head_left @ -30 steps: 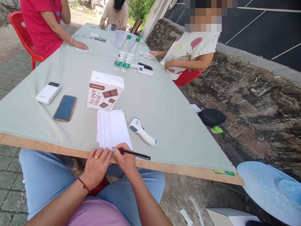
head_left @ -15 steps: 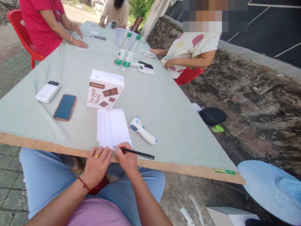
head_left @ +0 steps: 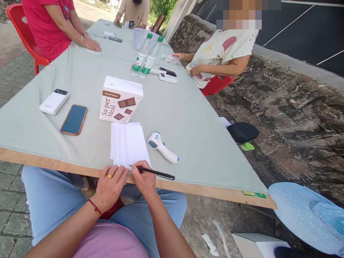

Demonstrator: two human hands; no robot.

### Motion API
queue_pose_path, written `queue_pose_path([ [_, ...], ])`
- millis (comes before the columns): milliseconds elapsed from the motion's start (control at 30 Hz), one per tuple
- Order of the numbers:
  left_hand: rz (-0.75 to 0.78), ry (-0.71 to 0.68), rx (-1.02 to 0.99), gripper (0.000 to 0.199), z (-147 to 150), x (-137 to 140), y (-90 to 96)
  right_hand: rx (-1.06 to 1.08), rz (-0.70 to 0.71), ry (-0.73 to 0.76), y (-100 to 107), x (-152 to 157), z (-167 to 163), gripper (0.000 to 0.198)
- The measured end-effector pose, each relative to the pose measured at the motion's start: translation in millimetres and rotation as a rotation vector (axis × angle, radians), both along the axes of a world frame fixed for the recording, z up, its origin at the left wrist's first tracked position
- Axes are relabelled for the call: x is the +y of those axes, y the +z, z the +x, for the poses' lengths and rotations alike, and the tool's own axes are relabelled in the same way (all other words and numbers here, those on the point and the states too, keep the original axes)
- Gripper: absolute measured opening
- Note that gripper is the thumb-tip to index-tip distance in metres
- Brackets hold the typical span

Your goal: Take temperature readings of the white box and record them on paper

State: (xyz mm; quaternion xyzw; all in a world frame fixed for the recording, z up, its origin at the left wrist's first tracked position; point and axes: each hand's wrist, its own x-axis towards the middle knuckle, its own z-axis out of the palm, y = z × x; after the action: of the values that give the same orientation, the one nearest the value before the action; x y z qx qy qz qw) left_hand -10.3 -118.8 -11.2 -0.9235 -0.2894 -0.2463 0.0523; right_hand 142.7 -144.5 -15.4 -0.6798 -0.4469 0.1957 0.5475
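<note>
the rows of writing on the paper (head_left: 135, 141) are too small to read, and its near edge is partly covered by the hands, the left hand (head_left: 111, 184) and the right hand (head_left: 145, 178), whose fingers also hide a stretch of the pen (head_left: 159, 174). further off, the bottles (head_left: 139, 61) block part of a bucket (head_left: 137, 35), and the contents of a clear plastic thing (head_left: 171, 59) cannot be made out. the top edge cuts off the person in red (head_left: 47, 27); the right edge trims a blue hat (head_left: 303, 209), the bottom edge a carton (head_left: 245, 245).
</note>
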Motion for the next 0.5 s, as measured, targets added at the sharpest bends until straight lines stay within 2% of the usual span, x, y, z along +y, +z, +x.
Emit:
queue_pose_path([
  [500,-0.015,-0.009,-0.007,0.032,0.5,0.2,3.1,-0.052,-0.053,-0.011,-2.6,-0.6,2.1,0.011],
])
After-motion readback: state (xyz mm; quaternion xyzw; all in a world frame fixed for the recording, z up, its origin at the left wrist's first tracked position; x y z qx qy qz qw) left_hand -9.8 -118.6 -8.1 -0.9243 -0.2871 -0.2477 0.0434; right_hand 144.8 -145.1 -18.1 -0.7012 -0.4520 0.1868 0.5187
